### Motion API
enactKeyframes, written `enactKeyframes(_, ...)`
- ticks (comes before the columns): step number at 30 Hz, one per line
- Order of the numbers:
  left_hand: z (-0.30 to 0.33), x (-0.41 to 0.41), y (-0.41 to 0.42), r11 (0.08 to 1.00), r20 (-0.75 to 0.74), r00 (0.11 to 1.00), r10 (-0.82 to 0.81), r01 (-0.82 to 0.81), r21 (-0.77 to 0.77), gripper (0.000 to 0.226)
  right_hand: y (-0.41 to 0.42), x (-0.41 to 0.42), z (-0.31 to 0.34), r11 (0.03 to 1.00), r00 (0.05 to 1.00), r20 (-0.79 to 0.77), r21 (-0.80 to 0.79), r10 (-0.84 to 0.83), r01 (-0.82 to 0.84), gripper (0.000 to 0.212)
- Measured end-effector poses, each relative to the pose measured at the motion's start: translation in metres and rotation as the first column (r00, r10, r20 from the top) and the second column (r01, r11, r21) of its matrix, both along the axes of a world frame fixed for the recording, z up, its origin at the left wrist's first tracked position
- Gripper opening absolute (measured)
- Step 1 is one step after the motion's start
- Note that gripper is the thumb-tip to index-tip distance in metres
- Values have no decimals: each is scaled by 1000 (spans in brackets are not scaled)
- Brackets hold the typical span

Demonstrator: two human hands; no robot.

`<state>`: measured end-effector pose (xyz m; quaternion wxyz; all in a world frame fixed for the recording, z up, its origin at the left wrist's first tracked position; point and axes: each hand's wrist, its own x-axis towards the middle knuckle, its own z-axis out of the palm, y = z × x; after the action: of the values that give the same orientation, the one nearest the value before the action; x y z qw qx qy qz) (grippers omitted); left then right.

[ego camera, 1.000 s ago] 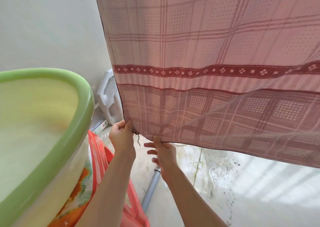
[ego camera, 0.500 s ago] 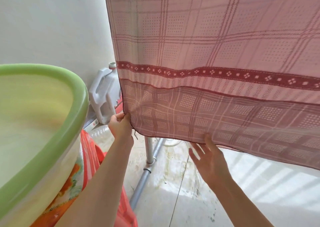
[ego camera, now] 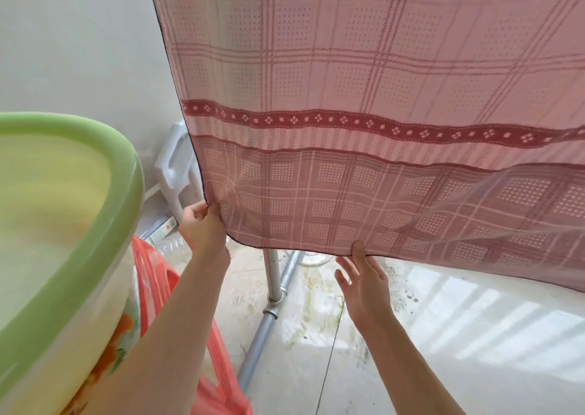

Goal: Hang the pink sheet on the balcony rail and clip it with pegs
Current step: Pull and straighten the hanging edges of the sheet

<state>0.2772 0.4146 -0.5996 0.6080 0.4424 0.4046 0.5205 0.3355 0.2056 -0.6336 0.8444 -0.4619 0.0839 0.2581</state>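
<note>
The pink checked sheet [ego camera: 364, 104] with a dark red patterned band hangs down from above and fills the upper right of the head view. Its top and the rail it hangs from are out of frame. My left hand [ego camera: 202, 224] grips the sheet's lower left corner, fingers curled around the hem. My right hand [ego camera: 364, 275] is spread with straight fingers just under the bottom hem, the thumb tip touching the edge. No pegs are visible.
A green-rimmed basin [ego camera: 95, 224] stands close at the left on a red plastic stool [ego camera: 164, 281]. A white jug [ego camera: 177, 174] sits against the wall behind the sheet. A metal pipe post [ego camera: 273, 275] rises from the tiled floor below the hem.
My right hand let go of the hem beside my left hand, slid right along the bottom edge and opened. The left hand kept its grip on the corner.
</note>
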Motion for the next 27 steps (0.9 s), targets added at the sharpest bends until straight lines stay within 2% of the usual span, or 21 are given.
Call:
enactKeyframes(6, -4, 6, -3, 1000, 32, 999, 8, -7, -18, 22, -4, 11, -6, 999, 1000, 21, -34, -20, 20, 9)
enactKeyframes(9, -8, 4, -8, 999, 24, 999, -26, 27, -33, 11, -12, 17, -7, 992, 997, -68, 119, -39, 47, 24)
enactKeyframes(10, -10, 2, -8, 998, 30, 998, -49, 50, -44, 7, -16, 20, -8, 968, 978, -205, 237, -33, 83, 33)
enactKeyframes(11, -11, 0, -7, 996, 41, 997, -72, 74, -54, 8, -19, 25, -7, 941, 961, -276, 321, -12, 104, 39)
enactKeyframes(13, -12, -6, -4, 991, 58, 992, -110, 114, -64, 9, -25, 25, 0, 933, 967, -252, 356, 41, 53, 42)
enactKeyframes(16, -9, -14, -10, 981, 108, 980, -166, 176, -86, 12, -30, 31, 11, 903, 998, -32, 429, 54, -36, 35)
enactKeyframes(19, -2, -19, -25, 949, 174, 943, -284, 303, -92, 17, -33, 39, 21, 901, 996, 55, 426, 67, -84, 35)
enactKeyframes(21, 2, -22, -32, 930, 190, 929, -316, 344, -133, 19, -31, 36, 28, 886, 999, 29, 461, 43, -51, 31)
enactKeyframes(23, 4, -23, -40, 906, 203, 920, -336, 375, -196, 17, -30, 32, 29, 882, 999, -45, 470, 2, 20, 14)
enactKeyframes(27, -4, -26, -57, 866, 171, 892, -418, 449, -222, 11, -35, 27, 9, 937, 988, -136, 332, -67, 110, 9)
